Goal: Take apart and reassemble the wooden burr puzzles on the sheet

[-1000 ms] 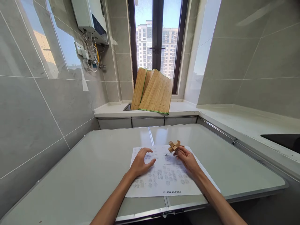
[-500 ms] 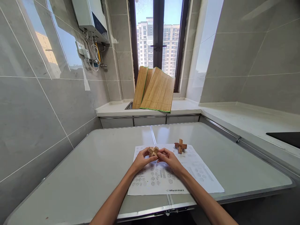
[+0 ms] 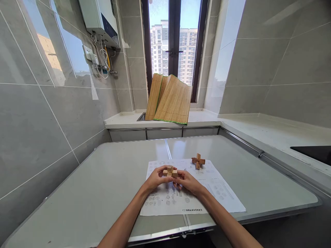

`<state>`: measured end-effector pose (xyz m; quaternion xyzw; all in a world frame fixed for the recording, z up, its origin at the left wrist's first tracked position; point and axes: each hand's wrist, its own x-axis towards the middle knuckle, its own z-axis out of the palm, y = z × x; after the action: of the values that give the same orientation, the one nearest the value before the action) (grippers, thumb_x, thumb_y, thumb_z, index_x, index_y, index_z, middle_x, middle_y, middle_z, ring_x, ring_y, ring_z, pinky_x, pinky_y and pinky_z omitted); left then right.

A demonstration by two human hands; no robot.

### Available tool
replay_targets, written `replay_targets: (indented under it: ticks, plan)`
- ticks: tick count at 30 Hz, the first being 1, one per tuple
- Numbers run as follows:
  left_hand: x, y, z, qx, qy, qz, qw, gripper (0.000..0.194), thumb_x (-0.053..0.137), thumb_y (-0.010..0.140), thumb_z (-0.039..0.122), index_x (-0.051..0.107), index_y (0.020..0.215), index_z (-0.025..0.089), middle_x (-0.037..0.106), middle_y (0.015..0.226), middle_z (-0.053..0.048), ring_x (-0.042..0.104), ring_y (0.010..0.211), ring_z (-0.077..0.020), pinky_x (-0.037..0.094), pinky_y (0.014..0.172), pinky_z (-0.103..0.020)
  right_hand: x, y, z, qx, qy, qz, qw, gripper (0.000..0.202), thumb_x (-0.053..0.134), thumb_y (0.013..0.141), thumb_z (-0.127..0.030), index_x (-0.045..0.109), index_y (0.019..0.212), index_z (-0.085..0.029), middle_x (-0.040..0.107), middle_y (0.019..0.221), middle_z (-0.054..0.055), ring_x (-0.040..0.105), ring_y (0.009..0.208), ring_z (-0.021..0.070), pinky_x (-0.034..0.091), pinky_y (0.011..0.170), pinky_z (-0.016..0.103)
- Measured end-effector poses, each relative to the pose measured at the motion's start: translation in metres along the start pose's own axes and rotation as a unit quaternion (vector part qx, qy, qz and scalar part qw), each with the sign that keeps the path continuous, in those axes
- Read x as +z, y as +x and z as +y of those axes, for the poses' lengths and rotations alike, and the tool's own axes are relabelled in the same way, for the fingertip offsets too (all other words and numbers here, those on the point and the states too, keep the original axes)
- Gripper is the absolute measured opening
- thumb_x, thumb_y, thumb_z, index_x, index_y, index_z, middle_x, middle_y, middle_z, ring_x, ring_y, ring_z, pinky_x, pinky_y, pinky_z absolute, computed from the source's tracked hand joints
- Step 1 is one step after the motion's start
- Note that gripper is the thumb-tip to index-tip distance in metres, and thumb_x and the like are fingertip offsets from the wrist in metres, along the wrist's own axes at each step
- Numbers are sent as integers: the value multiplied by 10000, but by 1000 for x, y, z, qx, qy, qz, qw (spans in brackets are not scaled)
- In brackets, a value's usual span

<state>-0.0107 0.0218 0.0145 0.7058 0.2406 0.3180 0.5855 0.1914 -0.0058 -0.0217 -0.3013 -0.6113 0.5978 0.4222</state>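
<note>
Now gripping the pale wooden puzzle (image 3: 170,170), seemingly whole, in left hand (image 3: 154,179) and right hand (image 3: 190,182), leaving the darker cross (image 3: 198,161) untouched!

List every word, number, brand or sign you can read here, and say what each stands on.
None can be read.
Sheet: a bold line by its near edge, too small.
Sheet: faint print and figures, too small and blurred.
Wall unit, held puzzle: no text legible.

Bare left hand (image 3: 155,179), bare right hand (image 3: 190,181), slender fingers (image 3: 160,168), narrow uncovered wrists (image 3: 146,188), two slim bare forearms (image 3: 126,217), smooth in outline, broadening toward the lower edge of the view
</note>
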Motion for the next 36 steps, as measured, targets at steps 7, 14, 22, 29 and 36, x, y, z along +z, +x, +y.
replay_targets:
  ticks: [7, 14, 22, 29, 36]
  plan:
    - [1, 2, -9, 34, 122, 128, 984, 555, 893, 667, 399, 656, 1135, 217, 703, 1148, -82, 653, 1093, -259, 483, 1021, -414, -4, 4, 15, -33, -46, 119, 991, 404, 777, 790, -510, 638, 995, -191, 650, 635, -23, 553, 576, 131, 396, 555, 247]
    - [1, 1, -9, 25, 169, 132, 976, 550, 864, 688, 425, 669, 1163, 226, 713, 1152, -81, 659, 1068, -271, 495, 990, -423, -2, 5, 12, -57, -39, 129, 989, 451, 757, 781, -527, 652, 1097, -221, 707, 1117, 67, 664, 733, 182, 546, 652, 323]
    - [-2, -4, -12, 3, 256, 105, 961, 469, 811, 731, 459, 670, 1118, 235, 709, 1068, -50, 638, 988, -244, 503, 901, -395, -5, 4, 9, -101, -125, 165, 973, 351, 719, 850, -490, 745, 1084, -230, 729, 1129, 76, 664, 964, 241, 510, 766, 335]
    - [-18, 0, -40, 42, 424, 191, 884, 537, 806, 721, 483, 654, 1172, 234, 624, 1263, -97, 505, 1252, -333, 411, 1071, -491, -10, 6, 11, -85, -95, 227, 965, 444, 720, 823, -547, 732, 1117, -214, 731, 1115, 95, 654, 842, 221, 482, 642, 303]
    - [-46, -2, -53, 4, 518, 293, 804, 529, 723, 792, 571, 670, 1187, 224, 553, 1342, -135, 410, 1301, -371, 367, 1075, -548, -13, 10, 23, -52, -114, 258, 958, 491, 732, 784, -596, 731, 1081, -205, 736, 1097, 110, 681, 788, 233, 477, 602, 308]
